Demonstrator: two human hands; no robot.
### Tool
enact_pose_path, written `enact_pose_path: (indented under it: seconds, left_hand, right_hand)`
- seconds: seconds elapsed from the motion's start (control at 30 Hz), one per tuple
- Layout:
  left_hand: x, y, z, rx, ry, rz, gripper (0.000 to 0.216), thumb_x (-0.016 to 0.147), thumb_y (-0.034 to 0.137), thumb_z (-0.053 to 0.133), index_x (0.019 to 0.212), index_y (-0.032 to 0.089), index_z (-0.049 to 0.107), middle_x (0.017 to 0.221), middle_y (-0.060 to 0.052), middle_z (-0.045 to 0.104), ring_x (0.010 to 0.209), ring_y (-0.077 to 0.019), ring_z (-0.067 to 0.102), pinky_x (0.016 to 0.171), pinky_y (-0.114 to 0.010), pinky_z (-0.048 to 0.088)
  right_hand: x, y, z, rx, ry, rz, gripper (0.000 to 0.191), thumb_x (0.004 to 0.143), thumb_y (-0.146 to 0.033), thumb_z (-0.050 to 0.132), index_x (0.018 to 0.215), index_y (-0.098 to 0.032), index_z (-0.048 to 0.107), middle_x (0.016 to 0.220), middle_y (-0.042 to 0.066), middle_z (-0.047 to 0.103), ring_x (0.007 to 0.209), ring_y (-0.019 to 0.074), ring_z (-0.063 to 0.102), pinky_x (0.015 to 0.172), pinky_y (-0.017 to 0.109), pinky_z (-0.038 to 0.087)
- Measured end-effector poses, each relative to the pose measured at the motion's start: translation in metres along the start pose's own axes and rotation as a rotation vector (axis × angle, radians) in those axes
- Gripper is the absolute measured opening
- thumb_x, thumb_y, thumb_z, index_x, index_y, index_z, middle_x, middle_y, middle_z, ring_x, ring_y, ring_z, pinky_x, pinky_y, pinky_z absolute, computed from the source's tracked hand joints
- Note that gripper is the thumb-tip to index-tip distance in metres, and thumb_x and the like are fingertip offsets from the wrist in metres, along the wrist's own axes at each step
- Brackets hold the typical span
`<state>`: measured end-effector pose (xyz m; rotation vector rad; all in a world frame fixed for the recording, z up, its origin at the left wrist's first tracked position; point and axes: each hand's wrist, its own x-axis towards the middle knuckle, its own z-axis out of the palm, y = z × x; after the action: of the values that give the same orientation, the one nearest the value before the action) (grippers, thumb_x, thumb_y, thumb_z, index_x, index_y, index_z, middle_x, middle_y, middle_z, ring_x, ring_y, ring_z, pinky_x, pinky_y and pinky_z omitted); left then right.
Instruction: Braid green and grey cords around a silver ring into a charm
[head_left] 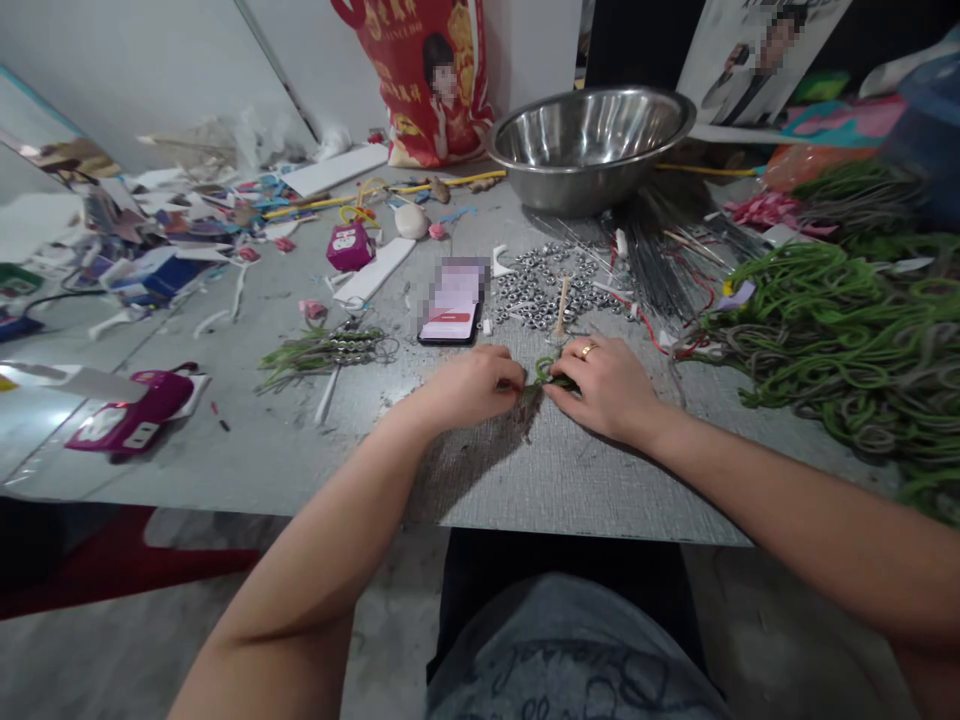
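Observation:
My left hand (480,384) and my right hand (604,388) meet low over the table's front half, fingers curled and pinching. Between them runs a short green cord (544,370), looped near the right fingertips. Its left end goes into the left fingers, which partly hide it. A gold-coloured ring sits on a right finger. Just beyond the hands lie many small silvery metal rings or beads (536,285) and a short wooden stick (562,305). A phone (454,300) with a lit screen rests behind my left hand.
Green and grey cords (817,350) heap up on the right. A steel bowl (592,150) stands at the back, beside a red bag (431,80). Thin dark wires (660,260) lie before the bowl. A small cord bundle (322,350) and a purple device (131,410) lie left.

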<state>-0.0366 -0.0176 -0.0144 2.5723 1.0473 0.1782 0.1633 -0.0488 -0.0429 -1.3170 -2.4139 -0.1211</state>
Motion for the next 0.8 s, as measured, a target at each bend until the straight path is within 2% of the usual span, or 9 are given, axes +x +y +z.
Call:
enact_pose_path:
  seconds: [0.1, 0.3, 0.47, 0.7, 0.8]
  left_hand:
    - [0.001, 0.002, 0.001, 0.002, 0.003, 0.012, 0.015, 0.073, 0.013, 0.052, 0.076, 0.018, 0.066, 0.078, -0.002, 0.058, 0.073, -0.0131, 0.055, 0.068, -0.025, 0.041]
    - [0.003, 0.006, 0.006, -0.041, -0.004, 0.035, 0.014, 0.073, 0.013, 0.053, 0.076, 0.018, 0.066, 0.079, -0.002, 0.058, 0.074, -0.0130, 0.055, 0.070, -0.025, 0.042]
    - [0.000, 0.000, 0.003, -0.008, 0.001, 0.003, 0.014, 0.071, 0.012, 0.051, 0.075, 0.017, 0.064, 0.077, -0.002, 0.057, 0.071, -0.0124, 0.053, 0.065, -0.024, 0.040]
    - [-0.003, -0.006, -0.003, 0.115, 0.030, -0.079, 0.014, 0.071, 0.012, 0.050, 0.072, 0.017, 0.063, 0.075, -0.004, 0.057, 0.074, -0.0160, 0.053, 0.066, -0.027, 0.040]
    - [-0.004, -0.001, -0.003, 0.167, 0.145, -0.069, 0.015, 0.069, 0.012, 0.051, 0.077, 0.016, 0.062, 0.079, -0.004, 0.059, 0.078, -0.0185, 0.053, 0.073, -0.032, 0.042]
  right_hand:
    - [0.001, -0.001, -0.001, -0.033, -0.012, 0.009, 0.033, 0.083, -0.045, 0.055, 0.083, -0.015, 0.068, 0.085, 0.009, 0.063, 0.083, 0.0238, 0.051, 0.068, 0.034, 0.029]
    - [0.003, -0.001, -0.002, -0.100, -0.024, 0.022, 0.027, 0.084, -0.036, 0.052, 0.080, -0.016, 0.070, 0.082, 0.008, 0.064, 0.081, 0.0233, 0.049, 0.067, 0.035, 0.025]
    - [0.000, 0.005, -0.002, -0.045, -0.027, -0.030, 0.023, 0.082, -0.032, 0.054, 0.081, -0.015, 0.070, 0.082, 0.008, 0.063, 0.082, 0.0225, 0.048, 0.070, 0.035, 0.029]
    - [-0.005, 0.012, -0.003, 0.044, -0.005, -0.073, 0.019, 0.080, -0.029, 0.057, 0.081, -0.015, 0.070, 0.082, 0.008, 0.063, 0.081, 0.0224, 0.051, 0.072, 0.035, 0.035]
    - [-0.005, 0.015, -0.006, 0.059, 0.013, -0.080, 0.022, 0.081, -0.031, 0.056, 0.086, -0.015, 0.071, 0.084, 0.009, 0.064, 0.081, 0.0234, 0.053, 0.072, 0.036, 0.038]
